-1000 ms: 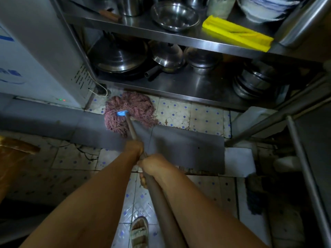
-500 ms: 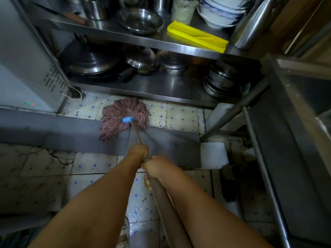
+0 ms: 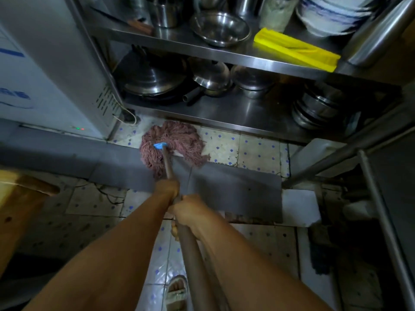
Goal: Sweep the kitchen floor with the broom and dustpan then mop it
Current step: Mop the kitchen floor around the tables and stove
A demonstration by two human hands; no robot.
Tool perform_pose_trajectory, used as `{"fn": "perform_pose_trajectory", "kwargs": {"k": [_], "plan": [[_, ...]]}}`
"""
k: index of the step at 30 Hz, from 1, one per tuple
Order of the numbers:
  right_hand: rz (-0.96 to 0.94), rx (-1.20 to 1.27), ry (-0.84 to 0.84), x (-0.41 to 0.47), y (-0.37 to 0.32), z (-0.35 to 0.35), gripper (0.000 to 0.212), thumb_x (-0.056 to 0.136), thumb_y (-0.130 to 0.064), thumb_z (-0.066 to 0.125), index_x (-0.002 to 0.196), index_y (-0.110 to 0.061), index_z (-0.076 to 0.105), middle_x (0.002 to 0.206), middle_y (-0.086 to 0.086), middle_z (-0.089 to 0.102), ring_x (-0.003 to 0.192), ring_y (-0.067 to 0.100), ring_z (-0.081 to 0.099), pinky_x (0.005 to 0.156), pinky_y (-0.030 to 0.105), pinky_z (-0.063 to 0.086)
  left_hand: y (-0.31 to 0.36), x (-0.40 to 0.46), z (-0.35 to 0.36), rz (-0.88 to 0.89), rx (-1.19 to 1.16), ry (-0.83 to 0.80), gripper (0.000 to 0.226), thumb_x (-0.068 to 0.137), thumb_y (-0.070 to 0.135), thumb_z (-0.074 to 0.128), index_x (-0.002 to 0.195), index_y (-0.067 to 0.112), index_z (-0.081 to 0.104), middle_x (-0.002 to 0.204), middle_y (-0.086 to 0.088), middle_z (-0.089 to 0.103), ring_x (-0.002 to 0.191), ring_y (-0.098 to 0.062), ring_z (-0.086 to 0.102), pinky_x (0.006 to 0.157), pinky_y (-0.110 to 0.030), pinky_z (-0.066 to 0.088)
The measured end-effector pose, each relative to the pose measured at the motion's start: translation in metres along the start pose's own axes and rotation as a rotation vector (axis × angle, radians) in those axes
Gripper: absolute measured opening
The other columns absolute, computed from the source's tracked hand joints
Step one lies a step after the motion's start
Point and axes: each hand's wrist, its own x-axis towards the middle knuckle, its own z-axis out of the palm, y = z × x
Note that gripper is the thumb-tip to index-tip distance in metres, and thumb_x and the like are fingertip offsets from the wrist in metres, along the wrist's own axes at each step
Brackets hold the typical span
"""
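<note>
On the mop handle we find both hands clenched, left hand just ahead of right hand. Its mop head lies on tiles below the steel shelf. We judge sweeping finished, mopping under way; remaining floor unverified.

Tiled floor, pale w/ small blue dots, grubby grout. On it: pinkish string mop head splayed flat, just in front of the steel rack's bottom edge, strands lapping onto a grey mat that runs as a strip across the floor. White slab touches the mat's right end. Sandalled foot on the tiles, near bottom edge. Lower shelf of the rack carries pots, lids, a stack of steel bowls at right. Upper shelf holds a steel bowl, a yellow brush-like item, stacked white dishes.
</note>
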Motion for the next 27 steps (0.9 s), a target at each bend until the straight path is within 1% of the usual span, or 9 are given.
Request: {"fn": "perform_pose_trajectory", "kwargs": {"k": [3,6,10,12,14,19,23,25,27], "plan": [[0.014,0.003,-0.034,0.011,-0.019,0.015,0.033,0.092,-0.013,0.051,0.124,-0.006,0.051,0.088,0.015,0.056,0.051,0.020,0.052,0.033,0.018,0.043,-0.001,0.021,-0.020,0.002,0.028,0.038,0.037,0.099,0.012,0.042,0.124,-0.012,0.053,0.128,-0.027,0.054,0.119,-0.036,0.053,0.096,-0.037,0.042],[0.003,-0.030,-0.055,0.022,-0.039,0.016,0.028,0.093,-0.009,0.050,0.120,-0.006,0.052,0.080,0.014,0.055,0.048,0.019,0.051,0.033,0.018,0.043,0.007,0.038,-0.031,0.002,0.102,0.045,0.037,0.099,0.016,0.041,0.119,-0.011,0.056,0.123,-0.025,0.057,0.116,-0.035,0.054,0.093,-0.038,0.043],[0.004,-0.069,-0.016,0.044,-0.056,0.003,0.017,0.089,-0.008,0.054,0.104,-0.004,0.060,0.070,0.011,0.056,0.055,0.022,0.055,0.058,0.032,0.054,0.026,0.056,-0.025,0.023,0.089,0.056,0.039,0.096,0.018,0.044,0.124,-0.009,0.052,0.127,-0.025,0.054,0.117,-0.035,0.052,0.081,-0.033,0.040],[0.003,-0.069,-0.028,0.049,-0.062,-0.004,0.008,0.091,-0.007,0.053,0.086,-0.004,0.058,0.062,0.011,0.054,0.050,0.021,0.053,0.053,0.029,0.050,0.035,0.063,-0.021,0.028,0.056,0.049,0.039,0.094,0.015,0.048,0.125,-0.009,0.051,0.126,-0.024,0.055,0.115,-0.035,0.053,0.079,-0.033,0.041],[-0.005,-0.069,-0.030,0.055,-0.066,-0.007,0.016,0.092,-0.007,0.053,0.076,-0.006,0.054,0.061,0.011,0.053,0.046,0.020,0.050,0.045,0.026,0.045,0.037,0.072,-0.021,0.031,0.053,0.056,0.041,0.092,0.015,0.050,0.125,-0.009,0.051,0.126,-0.024,0.055,0.115,-0.036,0.054,0.084,-0.036,0.044],[-0.022,-0.064,-0.054,0.074,-0.074,-0.002,0.023,0.095,-0.010,0.052,0.073,-0.006,0.050,0.062,0.009,0.051,0.045,0.016,0.047,0.034,0.017,0.038,0.038,0.100,-0.028,0.066,0.174,0.064,0.044,0.096,0.019,0.046,0.128,-0.010,0.049,0.131,-0.026,0.051,0.119,-0.036,0.049,0.090,-0.035,0.040],[-0.009,0.005,-0.069,0.093,-0.081,0.008,0.010,0.093,-0.010,0.052,0.084,-0.006,0.053,0.067,0.010,0.054,0.047,0.018,0.051,0.043,0.023,0.044,0.042,0.125,-0.032,0.078,0.209,0.071,0.047,0.098,0.023,0.045,0.132,-0.009,0.045,0.136,-0.026,0.046,0.125,-0.036,0.045,0.092,-0.034,0.035],[-0.003,0.040,-0.070,0.101,-0.078,0.012,0.012,0.094,-0.009,0.051,0.082,-0.008,0.052,0.066,0.011,0.054,0.048,0.019,0.051,0.044,0.026,0.045,0.039,0.130,-0.029,0.077,0.175,0.091,0.046,0.096,0.020,0.049,0.130,-0.011,0.046,0.134,-0.026,0.048,0.123,-0.036,0.047,0.090,-0.035,0.037],[-0.007,0.063,-0.066,0.100,-0.070,0.014,0.007,0.094,-0.009,0.050,0.091,-0.006,0.056,0.068,0.011,0.054,0.049,0.019,0.051,0.044,0.027,0.046,0.033,0.125,-0.025,0.062,0.142,0.107,0.045,0.095,0.017,0.051,0.129,-0.011,0.046,0.131,-0.027,0.051,0.120,-0.037,0.049,0.088,-0.036,0.040]]}}
